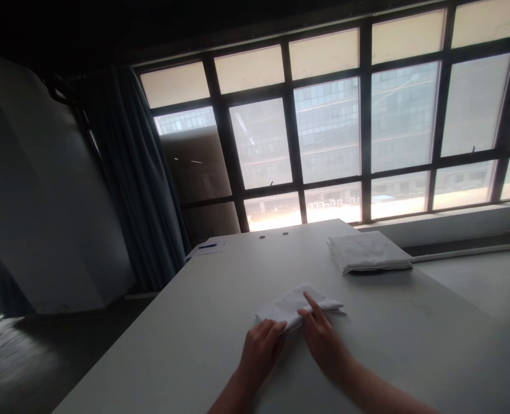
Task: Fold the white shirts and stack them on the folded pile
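A folded white cloth (300,302) lies on the white table in front of me, its near edge slightly lifted between my hands. My left hand (261,345) is closed on the near left edge, fingers curled over it. At the middle of the near edge is my right hand (321,336), gripping the fabric, with one finger stretched out flat across the top. The undersides of the fingers are hidden, and a pointed corner of the cloth sticks out to the right of my right hand.
A stack of folded white fabric (371,251) rests on the table (186,345) at the back right, with a dark layer underneath. Paper with a blue pen (207,246) lies at the far left edge. Beyond stand a blue curtain (138,172) and large windows.
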{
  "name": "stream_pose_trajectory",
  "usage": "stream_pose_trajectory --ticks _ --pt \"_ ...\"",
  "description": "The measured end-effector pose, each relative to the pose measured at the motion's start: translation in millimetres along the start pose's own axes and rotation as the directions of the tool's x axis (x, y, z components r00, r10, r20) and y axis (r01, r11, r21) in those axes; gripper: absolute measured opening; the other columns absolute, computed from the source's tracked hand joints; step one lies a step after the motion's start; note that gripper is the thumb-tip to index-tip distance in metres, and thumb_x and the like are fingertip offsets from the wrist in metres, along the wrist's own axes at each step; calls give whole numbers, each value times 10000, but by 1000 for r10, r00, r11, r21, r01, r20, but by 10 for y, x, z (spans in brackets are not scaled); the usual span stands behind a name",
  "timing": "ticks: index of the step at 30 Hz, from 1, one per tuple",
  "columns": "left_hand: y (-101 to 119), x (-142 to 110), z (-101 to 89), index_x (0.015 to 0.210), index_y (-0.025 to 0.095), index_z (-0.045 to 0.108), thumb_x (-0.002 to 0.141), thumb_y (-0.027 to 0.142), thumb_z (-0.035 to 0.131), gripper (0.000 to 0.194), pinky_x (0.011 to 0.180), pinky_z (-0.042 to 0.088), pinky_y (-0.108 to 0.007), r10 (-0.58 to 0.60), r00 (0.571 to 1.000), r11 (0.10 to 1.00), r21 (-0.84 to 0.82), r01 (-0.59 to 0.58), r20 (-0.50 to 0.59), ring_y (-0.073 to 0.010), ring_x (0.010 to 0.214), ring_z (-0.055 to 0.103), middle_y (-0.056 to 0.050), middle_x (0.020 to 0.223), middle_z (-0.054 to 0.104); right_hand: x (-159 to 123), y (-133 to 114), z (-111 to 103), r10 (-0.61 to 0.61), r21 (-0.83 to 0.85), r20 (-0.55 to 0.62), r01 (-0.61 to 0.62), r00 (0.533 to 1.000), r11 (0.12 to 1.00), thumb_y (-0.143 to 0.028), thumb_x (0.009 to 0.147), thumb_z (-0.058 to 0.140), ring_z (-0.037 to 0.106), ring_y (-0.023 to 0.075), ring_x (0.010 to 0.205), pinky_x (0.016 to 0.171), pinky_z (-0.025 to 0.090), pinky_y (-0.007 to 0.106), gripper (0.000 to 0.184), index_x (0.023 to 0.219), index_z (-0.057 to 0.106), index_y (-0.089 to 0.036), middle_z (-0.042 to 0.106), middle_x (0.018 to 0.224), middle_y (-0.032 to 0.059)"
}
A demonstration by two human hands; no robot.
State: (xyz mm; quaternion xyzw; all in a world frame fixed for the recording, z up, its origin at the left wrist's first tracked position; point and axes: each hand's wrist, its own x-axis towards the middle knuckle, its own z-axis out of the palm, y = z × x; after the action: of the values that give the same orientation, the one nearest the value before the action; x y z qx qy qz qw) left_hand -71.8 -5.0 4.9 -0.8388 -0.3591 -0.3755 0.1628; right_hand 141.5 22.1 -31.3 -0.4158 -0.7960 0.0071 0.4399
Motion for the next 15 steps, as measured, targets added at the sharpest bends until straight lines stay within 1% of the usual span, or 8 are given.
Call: stream_pose_trajectory --ticks 2,3,7,8,10,12,13,15 --pt "-6 -10 6 1168 212 593 1019 239 509 174 662 515 -280 0 1000 1000 -12 0 7 -184 743 650 -43 856 687 -13 -19 -4 -48 47 0 48 999 998 -52 852 456 517 267 1354 1070 495 438 510 1326 522 -228 469 1530 130" --pt "-8 -15 10 1172 214 590 1022 239 505 175 666 513 -283 -2 1000 1000 -16 2 11 -185 746 647 -44 859 687 -17 -23 -4 -44 62 8 43 999 997 -62 839 473 518 267 1353 1073 494 436 544 1355 504 -230 482 1520 125" --pt "-12 -26 17 1185 222 581 1026 228 489 183 673 508 -285 -26 999 999 -23 26 20 -186 763 641 -46 881 687 0 -15 -12 67 86 13 -68 998 994 -73 854 440 652 252 1185 911 583 382 574 1402 469 -244 319 1619 158" --pt "-14 -28 16 1184 224 580 1025 223 490 183 678 508 -284 -34 999 999 -25 34 22 -185 770 640 -47 888 687 12 -12 -21 76 92 18 -78 997 993 -73 863 433 670 247 1151 887 588 375 560 1392 479 -250 312 1622 159" --pt "-23 -29 9 1172 229 586 1020 220 496 178 699 511 -286 -44 999 998 -32 45 27 -185 793 641 -47 899 688 38 -7 -45 62 108 48 -67 997 992 -69 870 434 692 236 1089 878 583 363 481 1298 550 -253 480 1520 141" --pt "-38 -31 -3 1154 236 593 1013 230 509 165 722 513 -292 -52 998 998 -40 53 30 -187 812 639 -48 904 686 62 -5 -71 37 112 83 -46 996 993 -68 876 444 707 223 1005 867 578 352 363 1139 616 -250 670 1264 91" --pt "-46 -34 -9 1147 238 595 1008 238 517 159 730 512 -295 -59 998 997 -45 60 29 -190 820 637 -49 907 685 70 -5 -84 26 106 85 -35 996 994 -75 882 454 704 222 971 858 575 352 315 1082 625 -248 699 1155 71" --pt "-65 -47 -20 1135 235 591 1003 250 520 151 741 507 -301 -94 995 993 -66 95 19 -196 838 632 -56 921 678 79 -1 -108 8 77 44 -11 999 997 -105 903 479 683 230 956 857 568 377 256 1059 622 -248 688 1085 63"
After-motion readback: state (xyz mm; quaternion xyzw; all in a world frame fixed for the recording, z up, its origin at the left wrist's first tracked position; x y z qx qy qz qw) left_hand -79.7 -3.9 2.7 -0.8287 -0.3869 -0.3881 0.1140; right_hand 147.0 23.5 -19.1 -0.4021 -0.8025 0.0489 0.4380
